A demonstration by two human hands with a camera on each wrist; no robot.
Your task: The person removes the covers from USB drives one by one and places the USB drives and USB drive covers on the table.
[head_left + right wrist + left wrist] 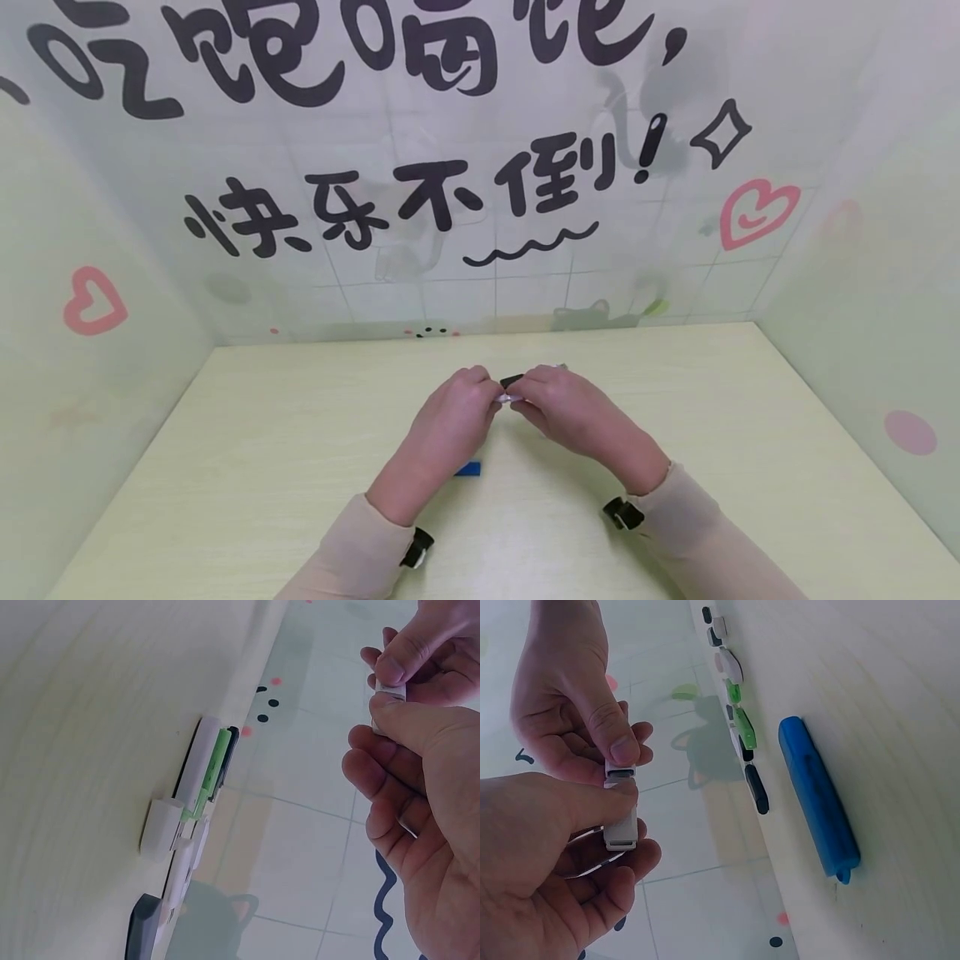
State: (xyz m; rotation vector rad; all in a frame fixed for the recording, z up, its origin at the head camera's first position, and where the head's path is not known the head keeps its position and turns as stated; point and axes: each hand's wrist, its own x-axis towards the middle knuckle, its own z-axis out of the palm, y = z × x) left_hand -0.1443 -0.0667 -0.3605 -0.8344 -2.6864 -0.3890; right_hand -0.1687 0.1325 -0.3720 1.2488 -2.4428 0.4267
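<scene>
Both hands meet over the far middle of the table, at the two ends of a small white USB flash drive [620,831]. The left hand [459,410] pinches the end with the slot, between thumb and fingers. At the opposite end the right hand [561,406] pinches with its thumb and curled fingertips. Between the two thumbs, the left wrist view shows a short grey and dark section of the drive. The fingers cover much of it in the right wrist view. A blue stick-shaped piece [819,799] with a small loop at one end lies near the left forearm.
Several small white, green and black pieces lie on the table beyond the hands, including a green one [744,727], a white block [160,827] and a dark stick [142,928]. Printed panels wall the table [300,433] at its back and sides.
</scene>
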